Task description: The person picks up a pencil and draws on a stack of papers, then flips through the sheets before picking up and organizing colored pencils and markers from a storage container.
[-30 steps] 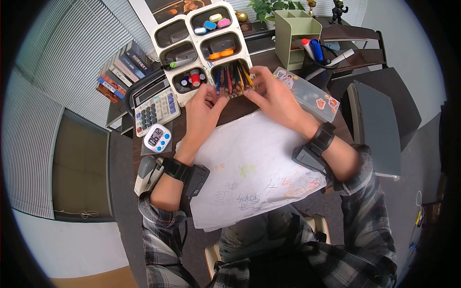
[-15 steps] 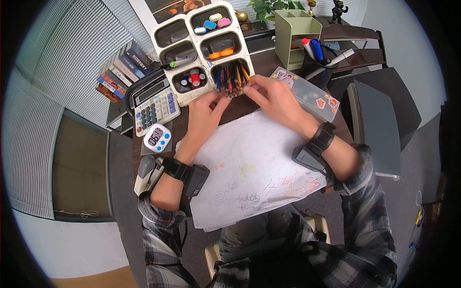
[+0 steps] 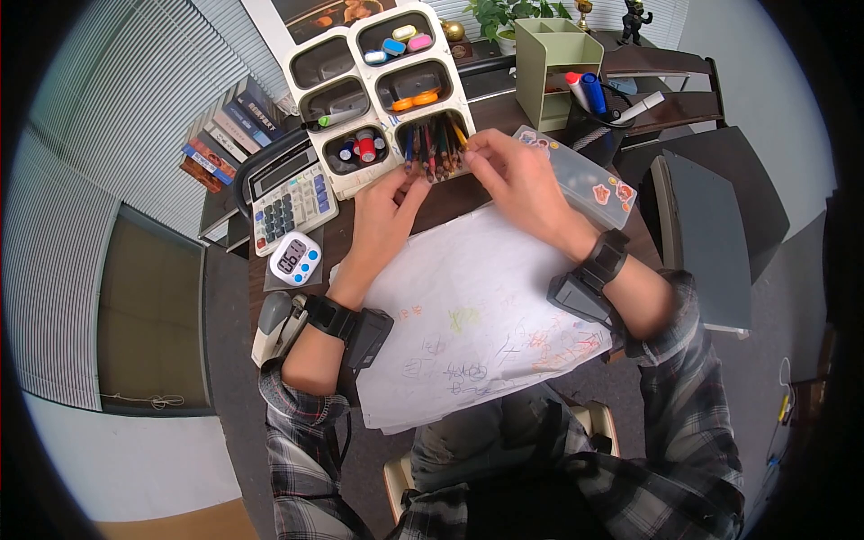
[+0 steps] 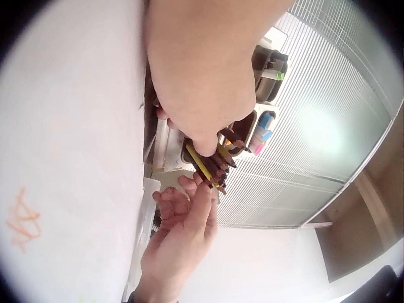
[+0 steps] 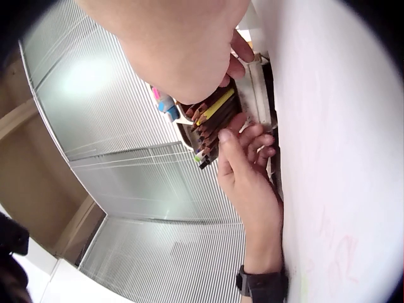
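Colored pencils [image 3: 436, 153] stand bunched, tips up, in the near right compartment of a white organizer [image 3: 390, 110]. At this compartment's front left corner, my left hand [image 3: 382, 211] touches the pencils with its thumb, the fingers loosely bent beside the front wall. My right hand [image 3: 522, 184] is at the right edge, its thumb and forefinger against the outer pencils, near a yellow pencil [image 3: 459, 131]. In the left wrist view its fingertips meet the bunch [image 4: 211, 167] from the side. The pencils' lower ends are hidden inside the compartment.
Drawn-on paper [image 3: 468, 315] covers the near desk. A calculator [image 3: 292, 207], timer [image 3: 295, 259] and stapler [image 3: 279, 324] are on the left. At right lie a stickered clear box [image 3: 585, 180] and a pen cup [image 3: 594, 130]. Other compartments hold erasers [image 3: 400, 43] and batteries [image 3: 362, 147].
My right hand has drawn back slightly from the compartment's right side and shifted along its edge. The left hand has lowered a little toward the front. The pencils have moved slightly within the compartment.
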`<action>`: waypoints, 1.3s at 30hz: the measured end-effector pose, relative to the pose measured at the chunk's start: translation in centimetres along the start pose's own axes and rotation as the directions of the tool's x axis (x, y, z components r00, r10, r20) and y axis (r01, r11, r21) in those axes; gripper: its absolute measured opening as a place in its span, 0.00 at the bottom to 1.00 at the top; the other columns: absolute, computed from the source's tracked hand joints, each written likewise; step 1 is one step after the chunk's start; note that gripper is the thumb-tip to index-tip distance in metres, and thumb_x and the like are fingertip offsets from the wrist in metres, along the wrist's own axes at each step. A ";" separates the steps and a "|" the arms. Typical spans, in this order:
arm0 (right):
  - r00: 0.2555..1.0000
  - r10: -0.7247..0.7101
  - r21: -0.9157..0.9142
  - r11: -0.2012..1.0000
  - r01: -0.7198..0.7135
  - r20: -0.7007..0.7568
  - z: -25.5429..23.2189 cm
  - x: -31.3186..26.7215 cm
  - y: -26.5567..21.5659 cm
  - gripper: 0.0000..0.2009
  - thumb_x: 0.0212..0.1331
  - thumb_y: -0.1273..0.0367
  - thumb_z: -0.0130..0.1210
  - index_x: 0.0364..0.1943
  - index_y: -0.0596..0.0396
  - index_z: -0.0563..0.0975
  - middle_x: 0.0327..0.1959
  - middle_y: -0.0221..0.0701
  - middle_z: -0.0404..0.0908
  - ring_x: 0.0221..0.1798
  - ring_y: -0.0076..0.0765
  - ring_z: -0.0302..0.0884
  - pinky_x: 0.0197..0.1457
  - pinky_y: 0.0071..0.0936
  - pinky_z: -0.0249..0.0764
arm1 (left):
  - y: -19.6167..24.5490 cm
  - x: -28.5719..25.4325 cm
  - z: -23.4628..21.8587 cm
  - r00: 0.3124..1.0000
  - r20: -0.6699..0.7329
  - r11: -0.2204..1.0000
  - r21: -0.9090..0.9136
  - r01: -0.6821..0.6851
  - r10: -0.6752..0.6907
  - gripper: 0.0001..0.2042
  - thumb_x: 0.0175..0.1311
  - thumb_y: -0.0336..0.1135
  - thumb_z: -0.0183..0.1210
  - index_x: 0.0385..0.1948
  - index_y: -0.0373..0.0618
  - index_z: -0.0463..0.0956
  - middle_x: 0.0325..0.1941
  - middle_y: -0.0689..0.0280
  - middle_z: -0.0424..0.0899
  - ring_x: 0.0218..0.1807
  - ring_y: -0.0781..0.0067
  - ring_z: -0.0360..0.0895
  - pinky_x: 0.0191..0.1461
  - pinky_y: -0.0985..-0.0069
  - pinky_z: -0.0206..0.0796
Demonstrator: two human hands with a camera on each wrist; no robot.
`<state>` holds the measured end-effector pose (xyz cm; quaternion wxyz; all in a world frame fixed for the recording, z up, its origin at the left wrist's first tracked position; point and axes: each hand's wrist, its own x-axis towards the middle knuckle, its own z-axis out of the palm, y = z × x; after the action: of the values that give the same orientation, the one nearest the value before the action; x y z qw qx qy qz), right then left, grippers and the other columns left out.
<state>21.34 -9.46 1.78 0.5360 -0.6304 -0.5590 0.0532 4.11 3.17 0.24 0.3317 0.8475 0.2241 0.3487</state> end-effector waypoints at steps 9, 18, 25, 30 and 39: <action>0.983 -0.180 -0.081 0.980 0.181 0.021 -0.6 0.0 -0.9 0.13 0.57 0.76 0.59 0.47 0.56 0.77 0.34 0.36 0.71 0.34 0.39 0.73 0.38 0.34 0.71 | -0.2 0.0 0.0 1.000 -0.002 1.000 0.010 -0.009 0.009 0.13 0.67 0.37 0.61 0.40 0.34 0.82 0.25 0.61 0.85 0.28 0.80 0.81 0.33 0.79 0.68; 0.967 -0.254 -0.099 0.963 0.251 -0.025 -0.3 0.1 -0.3 0.11 0.57 0.73 0.63 0.44 0.55 0.81 0.41 0.36 0.76 0.47 0.44 0.72 0.53 0.37 0.71 | -0.1 0.0 0.0 1.000 -0.001 1.000 0.023 -0.011 0.011 0.13 0.67 0.37 0.61 0.40 0.34 0.83 0.25 0.62 0.86 0.28 0.79 0.81 0.34 0.79 0.69; 0.940 -0.332 -0.097 0.941 0.325 -0.076 -0.6 0.3 -1.0 0.09 0.57 0.72 0.63 0.42 0.55 0.82 0.43 0.35 0.80 0.48 0.43 0.76 0.50 0.34 0.74 | -0.1 -0.1 0.1 1.000 -0.001 1.000 0.012 -0.010 0.010 0.13 0.67 0.38 0.61 0.40 0.34 0.83 0.25 0.61 0.86 0.28 0.79 0.81 0.34 0.79 0.69; 0.884 -0.379 -0.100 0.925 0.366 -0.272 -2.1 0.9 -2.2 0.09 0.60 0.72 0.62 0.44 0.55 0.83 0.39 0.33 0.85 0.42 0.35 0.82 0.44 0.28 0.78 | -0.2 -0.1 0.1 1.000 -0.011 0.999 0.033 -0.015 0.015 0.13 0.67 0.38 0.60 0.40 0.34 0.83 0.24 0.61 0.85 0.28 0.78 0.80 0.34 0.78 0.68; 0.909 -0.065 0.421 0.871 0.252 -0.411 -4.7 2.3 -2.2 0.13 0.73 0.65 0.52 0.52 0.60 0.78 0.45 0.31 0.84 0.46 0.23 0.78 0.49 0.23 0.78 | 0.4 -0.1 -0.1 0.999 0.008 0.998 0.049 0.033 -0.033 0.13 0.67 0.36 0.59 0.39 0.34 0.83 0.25 0.60 0.86 0.28 0.77 0.80 0.34 0.77 0.68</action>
<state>23.91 -11.04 6.54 0.7726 -0.4324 -0.4646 0.0161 3.98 2.85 0.54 0.3174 0.8531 0.2451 0.3338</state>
